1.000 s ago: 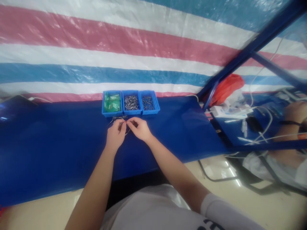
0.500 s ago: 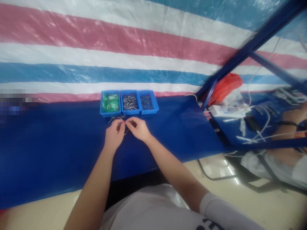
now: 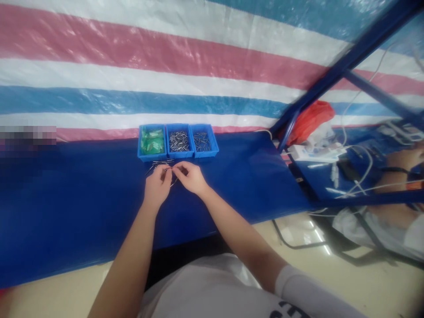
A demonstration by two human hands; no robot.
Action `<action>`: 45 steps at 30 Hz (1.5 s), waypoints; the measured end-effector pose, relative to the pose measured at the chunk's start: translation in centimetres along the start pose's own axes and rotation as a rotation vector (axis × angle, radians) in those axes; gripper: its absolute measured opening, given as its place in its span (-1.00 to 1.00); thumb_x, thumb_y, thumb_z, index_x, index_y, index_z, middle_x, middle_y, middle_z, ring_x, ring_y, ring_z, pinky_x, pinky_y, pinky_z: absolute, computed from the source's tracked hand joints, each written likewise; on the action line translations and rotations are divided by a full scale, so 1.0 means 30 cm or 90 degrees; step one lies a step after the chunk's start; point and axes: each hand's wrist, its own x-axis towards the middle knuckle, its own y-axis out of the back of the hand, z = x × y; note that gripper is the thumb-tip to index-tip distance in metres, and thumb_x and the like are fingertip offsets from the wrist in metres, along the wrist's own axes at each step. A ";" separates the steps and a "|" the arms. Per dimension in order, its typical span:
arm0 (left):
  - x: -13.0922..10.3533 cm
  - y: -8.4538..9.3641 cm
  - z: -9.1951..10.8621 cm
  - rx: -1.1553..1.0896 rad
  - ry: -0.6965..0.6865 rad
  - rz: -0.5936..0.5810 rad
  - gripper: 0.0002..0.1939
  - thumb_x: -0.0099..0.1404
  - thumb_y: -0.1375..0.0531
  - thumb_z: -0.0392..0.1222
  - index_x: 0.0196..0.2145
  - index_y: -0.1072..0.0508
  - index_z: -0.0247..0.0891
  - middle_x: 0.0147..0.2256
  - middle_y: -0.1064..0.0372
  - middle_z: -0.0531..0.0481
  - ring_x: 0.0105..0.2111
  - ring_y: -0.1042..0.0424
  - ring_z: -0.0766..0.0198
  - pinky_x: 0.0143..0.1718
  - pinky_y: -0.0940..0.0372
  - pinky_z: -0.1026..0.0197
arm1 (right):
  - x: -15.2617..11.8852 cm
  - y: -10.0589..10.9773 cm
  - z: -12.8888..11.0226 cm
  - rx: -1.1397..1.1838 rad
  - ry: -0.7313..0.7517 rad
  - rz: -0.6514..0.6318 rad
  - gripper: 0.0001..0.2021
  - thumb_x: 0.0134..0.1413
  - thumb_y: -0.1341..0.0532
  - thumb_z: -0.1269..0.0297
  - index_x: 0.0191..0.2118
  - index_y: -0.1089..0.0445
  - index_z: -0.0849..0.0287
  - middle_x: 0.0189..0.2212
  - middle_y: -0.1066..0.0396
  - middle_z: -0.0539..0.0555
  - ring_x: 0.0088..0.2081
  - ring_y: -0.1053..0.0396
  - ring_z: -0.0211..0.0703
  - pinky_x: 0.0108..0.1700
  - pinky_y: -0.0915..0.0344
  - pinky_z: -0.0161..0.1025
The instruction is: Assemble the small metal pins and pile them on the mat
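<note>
My left hand (image 3: 158, 184) and my right hand (image 3: 189, 176) meet just in front of three blue bins, fingertips pinched together. Whatever small piece lies between the fingertips is too small and covered to name. Thin metal pins (image 3: 163, 163) lie on the table just beyond my left fingers, and another thin piece (image 3: 174, 182) shows below the fingertips. The left bin (image 3: 152, 157) holds green and clear plastic packets. In the middle bin (image 3: 180, 155) is a heap of shiny metal pins, and the right bin (image 3: 206, 154) has fewer, darker pins.
A blue table (image 3: 82, 212) runs under everything, with a striped plastic sheet (image 3: 132, 70) behind it. On the right stand a blue metal frame (image 3: 318, 88), a red plastic bag (image 3: 313, 119), a white power strip (image 3: 318, 153), cables and another person's arm (image 3: 394, 181).
Both hands stay nearly still, fingertips together in the same spot. The view has shifted very slightly.
</note>
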 end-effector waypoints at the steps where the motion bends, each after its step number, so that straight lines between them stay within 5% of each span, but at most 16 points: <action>1: 0.000 -0.001 0.000 -0.003 0.001 0.001 -0.71 0.39 -0.12 0.05 -0.10 -0.49 -0.14 -0.39 -0.52 0.01 -0.42 -0.49 0.25 -0.30 -0.34 0.21 | 0.000 0.000 0.000 -0.001 -0.001 0.000 -0.85 0.24 -0.25 0.21 -0.22 -0.54 0.14 -0.30 -0.56 0.07 -0.31 -0.49 -0.17 -0.23 -0.43 -0.23; 45: 0.004 -0.010 -0.008 -0.003 -0.003 0.016 -0.73 0.37 -0.14 0.01 -0.11 -0.51 -0.16 -0.40 -0.51 0.02 -0.42 -0.50 0.24 -0.31 -0.35 0.20 | 0.005 0.005 0.000 -0.018 0.012 -0.008 -0.85 0.26 -0.24 0.23 -0.22 -0.52 0.16 -0.34 -0.55 0.05 -0.35 -0.47 -0.22 -0.28 -0.39 -0.27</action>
